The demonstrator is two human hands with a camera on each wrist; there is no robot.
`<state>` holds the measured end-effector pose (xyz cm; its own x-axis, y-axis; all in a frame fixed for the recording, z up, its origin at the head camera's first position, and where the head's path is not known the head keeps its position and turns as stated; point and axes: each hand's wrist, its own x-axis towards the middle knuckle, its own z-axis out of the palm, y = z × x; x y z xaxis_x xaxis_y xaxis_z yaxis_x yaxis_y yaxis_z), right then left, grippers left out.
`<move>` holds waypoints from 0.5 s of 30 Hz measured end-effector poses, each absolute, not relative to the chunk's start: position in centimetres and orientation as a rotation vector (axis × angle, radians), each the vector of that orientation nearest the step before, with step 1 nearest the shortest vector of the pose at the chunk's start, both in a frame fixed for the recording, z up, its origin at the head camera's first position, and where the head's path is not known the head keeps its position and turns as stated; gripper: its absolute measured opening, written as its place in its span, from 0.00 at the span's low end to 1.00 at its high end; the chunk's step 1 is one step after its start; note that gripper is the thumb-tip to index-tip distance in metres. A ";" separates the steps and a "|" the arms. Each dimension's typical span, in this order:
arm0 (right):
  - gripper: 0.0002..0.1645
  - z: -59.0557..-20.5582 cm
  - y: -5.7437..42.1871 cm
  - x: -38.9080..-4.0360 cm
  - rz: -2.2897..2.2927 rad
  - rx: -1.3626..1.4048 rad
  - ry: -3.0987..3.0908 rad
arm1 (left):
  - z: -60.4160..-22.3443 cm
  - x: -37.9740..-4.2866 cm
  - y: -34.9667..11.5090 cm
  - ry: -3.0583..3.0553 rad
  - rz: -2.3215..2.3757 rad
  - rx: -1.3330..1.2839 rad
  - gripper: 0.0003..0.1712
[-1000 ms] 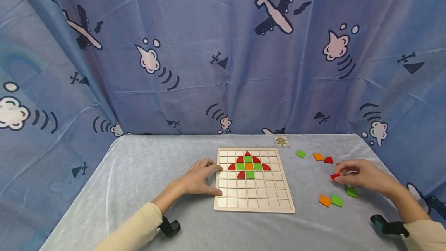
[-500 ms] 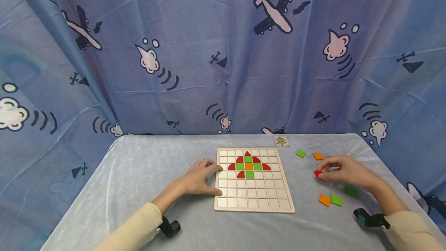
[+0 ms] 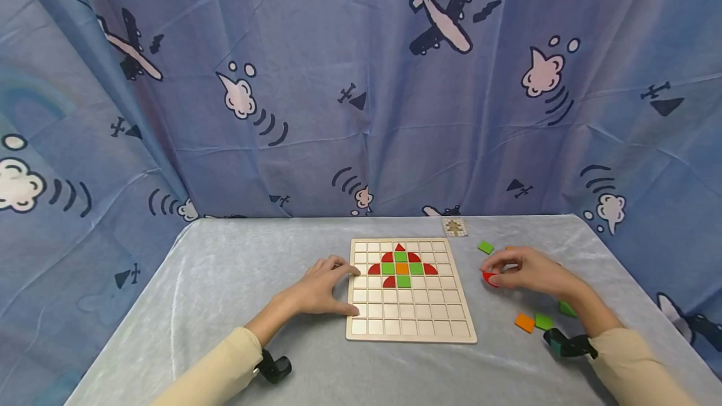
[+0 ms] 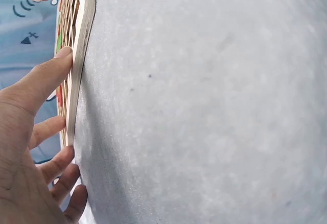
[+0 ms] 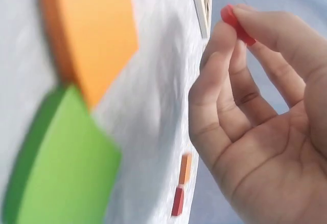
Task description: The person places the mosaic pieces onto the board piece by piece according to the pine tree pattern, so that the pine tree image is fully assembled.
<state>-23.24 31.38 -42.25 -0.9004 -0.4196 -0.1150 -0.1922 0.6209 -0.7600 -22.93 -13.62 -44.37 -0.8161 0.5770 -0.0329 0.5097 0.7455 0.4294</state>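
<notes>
The left hand (image 3: 320,291) is spread, its thumb and index fingertip touching the left edge of the wooden grid board (image 3: 408,329). The right hand (image 3: 533,270) pinches a red piece (image 3: 489,279) over the tabletop (image 3: 304,368), to the board's right. Nearer the person, an orange tile (image 3: 524,322) and a green tile (image 3: 544,321) lie side by side.
</notes>
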 end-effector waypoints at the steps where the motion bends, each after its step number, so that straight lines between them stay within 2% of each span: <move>1: 0.22 -42.2 31.1 -23.3 -1.157 -0.500 2.554 | -44.4 -22.9 -13.6 2.781 0.610 0.872 0.42; 15: 0.17 -42.4 28.0 -24.4 -1.210 -0.568 2.539 | -44.3 -22.9 -13.6 2.780 0.593 0.873 0.42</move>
